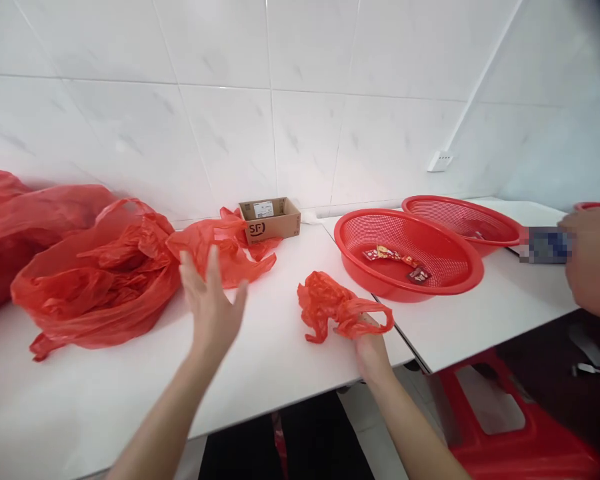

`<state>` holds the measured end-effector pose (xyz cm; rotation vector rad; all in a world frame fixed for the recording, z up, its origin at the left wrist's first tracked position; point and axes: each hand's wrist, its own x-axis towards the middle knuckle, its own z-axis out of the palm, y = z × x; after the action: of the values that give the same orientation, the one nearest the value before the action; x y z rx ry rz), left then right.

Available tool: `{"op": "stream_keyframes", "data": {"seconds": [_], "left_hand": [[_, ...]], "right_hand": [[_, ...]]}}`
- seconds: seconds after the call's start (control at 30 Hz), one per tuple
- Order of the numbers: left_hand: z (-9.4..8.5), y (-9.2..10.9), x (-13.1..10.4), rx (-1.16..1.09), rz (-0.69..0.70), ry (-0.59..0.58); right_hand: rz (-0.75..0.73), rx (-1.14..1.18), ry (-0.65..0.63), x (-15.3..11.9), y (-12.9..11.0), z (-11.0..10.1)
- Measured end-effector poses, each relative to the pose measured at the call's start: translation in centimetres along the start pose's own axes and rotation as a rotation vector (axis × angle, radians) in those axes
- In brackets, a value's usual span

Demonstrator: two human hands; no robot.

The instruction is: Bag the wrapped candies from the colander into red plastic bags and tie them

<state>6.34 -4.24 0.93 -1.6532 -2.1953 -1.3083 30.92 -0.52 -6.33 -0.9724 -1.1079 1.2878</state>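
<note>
My right hand [371, 343] grips a crumpled red plastic bag [327, 300] above the white table. The bag hides most of that hand's fingers, and one handle loop hangs over the wrist side. My left hand [213, 300] is raised with its fingers spread and nothing in it. Just behind it, a loose red plastic bag [220, 247] lies flattened on the table. To its left sits a large open red bag [115, 320] stuffed with more crumpled red bags.
A small open cardboard box [275, 227] stands near the tiled wall. On the right, a red plastic basket [410, 290] holds a few snack packets [383, 253], with another red basket [460, 207] behind. A co-worker's hand [595, 260] is at far right, above a red stool [520, 440].
</note>
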Motion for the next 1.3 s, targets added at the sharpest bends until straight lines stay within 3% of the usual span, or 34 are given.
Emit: {"op": "stream_keyframes", "data": {"seconds": [0.03,0.1,0.17,0.23,0.37,0.47,0.57,0.67,0.8,0.9,0.97,1.0,1.07,1.13,1.17,1.23,1.3], "left_hand": [[0.7,1.5,-2.1,-0.041,0.127,-0.024],[2.2,4.0,-6.4,-0.164,0.305,-0.192],[3.4,5.3,-9.5,-0.190,0.467,-0.303],[3.9,5.4,-10.6,-0.255,0.453,-0.387],[2.3,3.7,-7.5,-0.499,0.101,-0.440],[-0.2,1.7,-4.3,-0.624,-0.315,-0.302],[-2.4,0.0,-2.7,-0.909,-0.649,-0.212],[-3.5,-1.0,-2.3,-1.080,-0.805,-0.249],[-3.8,-1.5,-2.5,-1.132,-0.820,-0.181],[-3.9,-1.8,-2.7,-1.079,-0.745,-0.260],[-4.2,-1.6,-3.0,-0.831,-0.592,-0.318],[-4.3,-1.2,-3.2,-0.641,-0.460,-0.292],[-4.4,0.1,-3.7,-0.255,-0.143,-0.121],[-4.1,2.1,-4.6,-0.015,0.166,0.065],[-3.7,3.2,-5.1,0.051,0.287,0.102],[-2.2,4.6,-6.2,0.149,0.429,0.030],[-0.5,4.7,-6.9,0.260,0.437,-0.120]], "right_hand": [[-0.011,-0.045,0.011,-0.3,-0.1,0.3],[-0.027,-0.123,-0.014,-0.9,-0.4,1.1],[-0.018,-0.163,-0.095,-1.7,-1.0,2.1],[0.016,-0.172,-0.195,-2.3,-1.4,2.7],[0.071,-0.148,-0.325,-2.3,-2.1,2.1],[0.080,-0.174,-0.311,-1.5,-2.8,0.3],[0.038,-0.244,-0.294,-0.5,-4.3,-1.4],[-0.070,-0.334,-0.409,0.1,-6.3,-2.5],[-0.185,-0.577,-0.738,0.6,-8.2,-2.8],[-0.235,-0.992,-0.698,0.8,-8.0,-2.4],[-0.273,-1.253,-0.589,0.7,-7.1,-1.7],[-0.282,-1.334,-0.557,0.5,-6.5,-1.3],[-0.284,-1.398,-0.543,0.0,-5.4,-0.4],[-0.298,-1.400,-0.561,-0.5,-4.5,0.5],[-0.306,-1.401,-0.568,-0.8,-4.2,0.9],[-0.306,-1.408,-0.580,-1.1,-3.8,1.7],[-0.286,-1.409,-0.597,-1.4,-3.8,2.1]]}}
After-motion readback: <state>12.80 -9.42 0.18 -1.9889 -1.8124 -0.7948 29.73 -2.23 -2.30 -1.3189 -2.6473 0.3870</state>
